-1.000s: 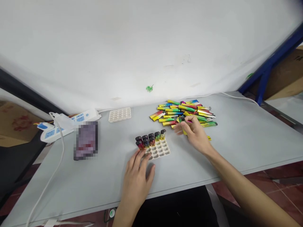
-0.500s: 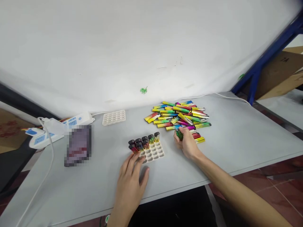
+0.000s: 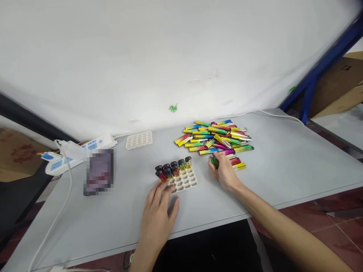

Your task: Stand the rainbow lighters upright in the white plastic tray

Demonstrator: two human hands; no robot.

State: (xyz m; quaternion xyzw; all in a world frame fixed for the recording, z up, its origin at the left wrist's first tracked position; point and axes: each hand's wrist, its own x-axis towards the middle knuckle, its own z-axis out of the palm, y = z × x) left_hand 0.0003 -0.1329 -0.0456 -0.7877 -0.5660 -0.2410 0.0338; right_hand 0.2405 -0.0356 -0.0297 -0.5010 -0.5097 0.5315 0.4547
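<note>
Several black-topped lighters (image 3: 176, 170) stand upright in the back and left holes of a cream tray (image 3: 185, 181) with oval holes. My left hand (image 3: 159, 204) rests at the tray's front left corner, fingers spread, holding nothing. To the right of the tray, my right hand (image 3: 222, 170) is closed around a green lighter (image 3: 214, 161), whose lower part the fingers hide. Just behind that hand lies a loose pile of shiny multicoloured lighters (image 3: 215, 138), with a few more beside its knuckles.
A second cream tray (image 3: 139, 140) lies near the wall. At the left are a white power strip (image 3: 99, 142), a white cable (image 3: 66, 189) and a pixelated dark object (image 3: 99, 172). A blue metal frame (image 3: 307, 96) and cardboard boxes stand at the right.
The view has shifted slightly, moving the things at the left a little to the right in the picture. Both hands hold nearly the same pose, the green lighter still in my right hand.
</note>
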